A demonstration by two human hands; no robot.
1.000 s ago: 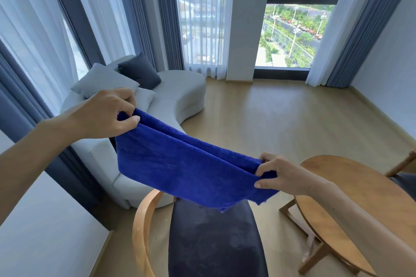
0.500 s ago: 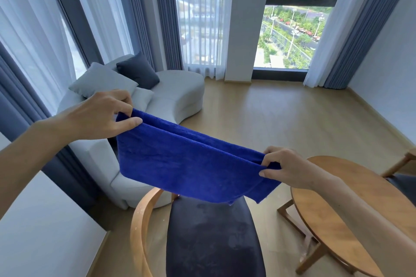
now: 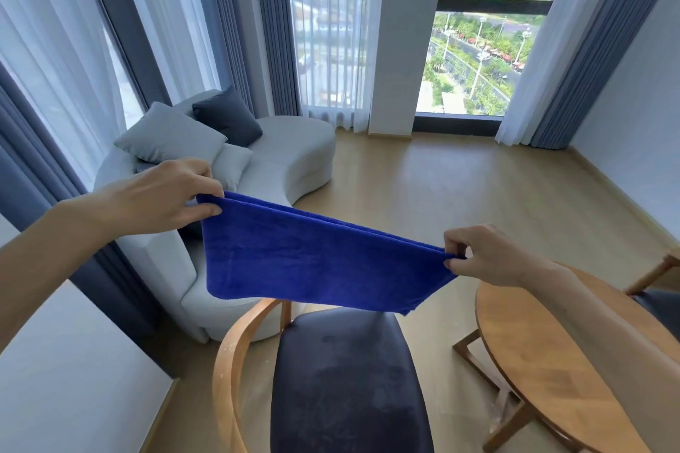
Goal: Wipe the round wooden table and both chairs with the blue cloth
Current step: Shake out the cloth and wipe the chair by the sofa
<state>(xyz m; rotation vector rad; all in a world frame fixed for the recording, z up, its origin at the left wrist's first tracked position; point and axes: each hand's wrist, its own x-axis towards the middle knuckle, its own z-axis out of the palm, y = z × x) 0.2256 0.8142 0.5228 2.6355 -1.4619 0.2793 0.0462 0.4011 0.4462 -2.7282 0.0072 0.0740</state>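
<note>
Pinching blue cloth [image 3: 312, 257] corners, left hand [image 3: 162, 195], right hand [image 3: 485, 256], apparently folded

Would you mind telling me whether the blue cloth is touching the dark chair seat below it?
Cannot tell. In the head view the blue cloth hangs in front of the chair seat, hiding any gap.

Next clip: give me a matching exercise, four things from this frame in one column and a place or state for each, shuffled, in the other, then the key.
Things:
1. blue cloth
2. round wooden table
3. near chair
4. dark cushion

Places or states:
A. on the grey sofa
B. stretched between left hand and right hand
C. directly below the cloth
D. under the right forearm

Pairs: 1-B, 2-D, 3-C, 4-A
</note>
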